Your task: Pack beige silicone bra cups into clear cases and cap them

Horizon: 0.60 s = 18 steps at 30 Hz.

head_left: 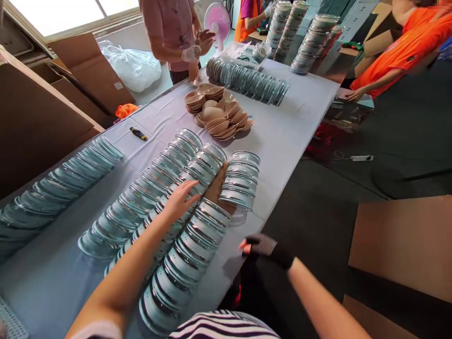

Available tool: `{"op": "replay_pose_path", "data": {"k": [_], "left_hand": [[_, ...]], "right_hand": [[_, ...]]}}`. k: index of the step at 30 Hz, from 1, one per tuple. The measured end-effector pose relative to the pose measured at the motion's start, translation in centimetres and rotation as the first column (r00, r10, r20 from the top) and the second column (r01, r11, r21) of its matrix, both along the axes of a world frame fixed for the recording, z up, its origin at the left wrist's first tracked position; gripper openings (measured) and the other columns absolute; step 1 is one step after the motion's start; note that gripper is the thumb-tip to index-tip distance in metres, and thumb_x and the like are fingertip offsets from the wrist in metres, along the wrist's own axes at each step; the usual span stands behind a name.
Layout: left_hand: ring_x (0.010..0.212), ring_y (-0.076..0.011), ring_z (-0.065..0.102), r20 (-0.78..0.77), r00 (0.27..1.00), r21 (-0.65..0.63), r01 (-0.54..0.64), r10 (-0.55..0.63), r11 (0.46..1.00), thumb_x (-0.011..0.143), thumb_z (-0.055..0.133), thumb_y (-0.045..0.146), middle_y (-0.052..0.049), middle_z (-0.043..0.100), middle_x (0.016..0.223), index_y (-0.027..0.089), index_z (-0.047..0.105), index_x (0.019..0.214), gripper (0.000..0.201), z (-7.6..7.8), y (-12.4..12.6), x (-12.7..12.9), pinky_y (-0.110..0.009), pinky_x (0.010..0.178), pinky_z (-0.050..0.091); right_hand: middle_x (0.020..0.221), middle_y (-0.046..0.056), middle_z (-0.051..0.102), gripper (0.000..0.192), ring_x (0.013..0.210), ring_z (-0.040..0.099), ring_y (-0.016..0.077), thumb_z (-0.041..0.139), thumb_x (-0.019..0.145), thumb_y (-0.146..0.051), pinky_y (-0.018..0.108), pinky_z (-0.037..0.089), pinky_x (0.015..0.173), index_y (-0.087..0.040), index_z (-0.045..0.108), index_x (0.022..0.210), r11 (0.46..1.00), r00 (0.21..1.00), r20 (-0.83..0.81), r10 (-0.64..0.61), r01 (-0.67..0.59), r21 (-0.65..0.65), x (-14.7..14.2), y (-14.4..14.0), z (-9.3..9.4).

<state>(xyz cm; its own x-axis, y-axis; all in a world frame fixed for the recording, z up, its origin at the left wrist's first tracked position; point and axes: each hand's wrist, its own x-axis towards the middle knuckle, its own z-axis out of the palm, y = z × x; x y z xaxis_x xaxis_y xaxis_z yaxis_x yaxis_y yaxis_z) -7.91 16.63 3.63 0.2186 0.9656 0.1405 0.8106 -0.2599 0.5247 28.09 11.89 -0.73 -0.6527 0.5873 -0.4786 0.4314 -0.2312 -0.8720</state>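
Several long rows of nested clear round plastic containers (pixel 190 256) lie on their sides across the white-covered table. My left hand (pixel 181 200), bare with its fingers stretched out, rests over the middle row (pixel 203 165), palm down. A shorter stack of clear containers (pixel 241 179) lies to the right of it, partly on a strip of brown cardboard (pixel 214 186). By the table's near right edge is my right hand (pixel 260 245) in a dark fingerless glove. Its fingers are curled in, and whatever they may hold is hidden.
Tan moulded cups (pixel 219 115) are piled farther up the table (pixel 278 127), near a yellow-black cutter (pixel 138 133). Another container row (pixel 52 186) lies left. A person in pink (pixel 169 35) and people in orange (pixel 409 56) stand around. A cardboard box (pixel 402 245) is at right.
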Motion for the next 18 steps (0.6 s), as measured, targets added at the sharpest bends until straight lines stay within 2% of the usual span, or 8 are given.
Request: {"op": "replay_pose_path", "data": {"k": [2,4,6,8,10,12,15,18], "left_hand": [[0.136,-0.0290,0.049,0.022,0.963,0.025,-0.268,0.268,0.963,0.092,0.052,0.045,-0.010,0.062,0.134,0.021,0.059,0.132,0.047,-0.6,-8.4,-3.1,-0.048,0.116,0.037],[0.136,-0.0310,0.048,0.005,0.846,0.033,-0.533,0.533,0.846,0.090,0.053,0.048,-0.011,0.061,0.134,0.021,0.059,0.129,0.048,-1.6,-17.0,-4.2,-0.051,0.116,0.035],[0.141,-0.0337,0.041,-0.050,0.662,0.049,-0.746,0.748,0.664,0.087,0.055,0.051,-0.013,0.056,0.140,0.021,0.059,0.129,0.051,-2.6,-24.6,-2.9,-0.054,0.118,0.030],[0.146,-0.0366,0.032,-0.067,0.405,0.063,-0.910,0.912,0.409,0.083,0.060,0.053,-0.017,0.046,0.149,0.019,0.056,0.133,0.060,-3.8,-30.1,0.0,-0.056,0.120,0.024],[0.148,-0.0375,0.027,-0.008,0.122,0.009,-0.993,0.993,0.122,0.078,0.065,0.054,-0.020,0.037,0.155,0.017,0.050,0.138,0.072,-5.5,-33.0,3.3,-0.056,0.120,0.023],[0.146,-0.0348,0.034,0.109,-0.111,-0.172,-0.981,0.988,-0.091,0.078,0.067,0.053,-0.020,0.039,0.154,0.017,0.044,0.142,0.077,-7.4,-33.9,6.1,-0.053,0.119,0.028],[0.135,-0.0286,0.050,0.295,-0.322,-0.446,-0.879,0.900,-0.168,0.086,0.059,0.055,-0.016,0.055,0.142,0.020,0.045,0.140,0.066,-10.1,-33.5,8.6,-0.045,0.114,0.038],[0.132,-0.0283,0.053,0.392,-0.388,-0.481,-0.859,0.834,-0.173,0.087,0.055,0.061,-0.014,0.062,0.134,0.019,0.055,0.131,0.061,-11.3,-33.1,9.2,-0.041,0.114,0.039]], "right_hand": [[0.104,0.006,0.073,0.039,0.098,0.068,0.0256,0.060,0.083,-0.059,0.042,0.056,0.090,-0.026,0.072,0.101,0.972,0.995,0.045,-0.093,0.081,0.219,2.3,5.8,1.6],[0.135,0.011,0.061,0.057,0.129,0.053,0.0323,0.062,0.077,-0.061,0.048,0.042,0.111,-0.022,0.068,0.118,0.809,0.970,0.085,-0.228,0.140,0.571,3.6,13.3,2.9],[0.155,0.017,0.039,0.077,0.145,0.032,0.0376,0.070,0.069,-0.063,0.051,0.030,0.118,-0.017,0.062,0.131,0.636,0.926,0.235,-0.295,0.007,0.771,2.8,20.6,3.1],[0.156,0.021,0.034,0.089,0.144,0.030,0.0408,0.073,0.067,-0.062,0.055,0.028,0.117,-0.014,0.053,0.140,0.615,0.890,0.366,-0.272,-0.132,0.778,0.5,25.9,1.9],[0.148,0.022,0.044,0.092,0.136,0.042,0.0385,0.071,0.070,-0.061,0.051,0.035,0.113,-0.015,0.047,0.145,0.661,0.883,0.404,-0.240,-0.156,0.734,-1.6,28.2,0.1],[0.139,0.021,0.051,0.093,0.128,0.050,0.0366,0.068,0.071,-0.063,0.049,0.040,0.109,-0.016,0.044,0.147,0.687,0.877,0.380,-0.294,-0.082,0.722,-2.5,27.9,-1.6],[0.137,0.022,0.050,0.098,0.126,0.050,0.0393,0.062,0.072,-0.072,0.052,0.042,0.105,-0.016,0.039,0.149,0.650,0.818,0.325,-0.475,0.076,0.756,-2.1,25.1,-2.9],[0.139,0.024,0.048,0.101,0.129,0.047,0.0401,0.057,0.073,-0.076,0.055,0.040,0.107,-0.013,0.036,0.149,0.609,0.789,0.275,-0.550,0.153,0.779,-1.7,22.0,-3.6]]}}
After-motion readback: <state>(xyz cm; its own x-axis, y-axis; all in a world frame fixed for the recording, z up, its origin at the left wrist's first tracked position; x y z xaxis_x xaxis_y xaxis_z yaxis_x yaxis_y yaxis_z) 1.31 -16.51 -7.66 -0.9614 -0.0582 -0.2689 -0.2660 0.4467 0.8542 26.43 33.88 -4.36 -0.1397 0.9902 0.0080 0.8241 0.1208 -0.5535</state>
